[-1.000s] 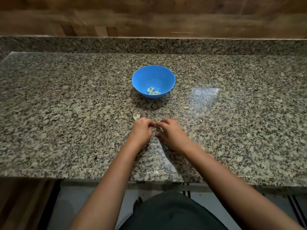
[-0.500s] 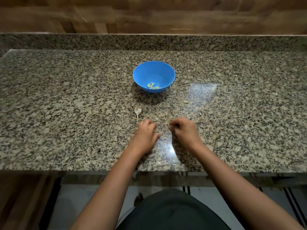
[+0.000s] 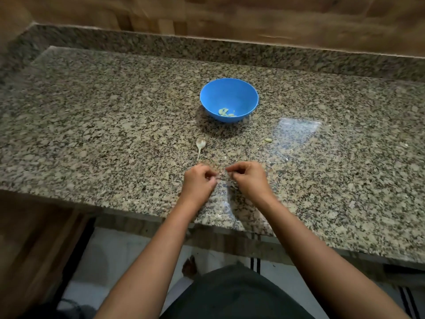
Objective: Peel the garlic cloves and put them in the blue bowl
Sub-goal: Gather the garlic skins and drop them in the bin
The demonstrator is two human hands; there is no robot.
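Two hands, both mine, hover close together over the near part of the granite counter [image 3: 115,125], knuckles up, fingers curled toward each other. My left hand [image 3: 200,183] and my right hand [image 3: 249,179] look pinched at the tips, and a thin pale wisp seems to run between them. I cannot tell whether they hold a clove or only skin, since my fingers hide it. A few peeled cloves [image 3: 225,112] lie in the bottom of the blue bowl [image 3: 243,97], which stands well beyond my hands. A dry stalk piece [image 3: 200,145] lies between bowl and hands, and a small pale bit [image 3: 268,140], perhaps a clove, lies off to its right. To peel well, I judge the left should pin one end firmly while the right strips the skin in one pull, working low over the counter so nothing falls off the edge
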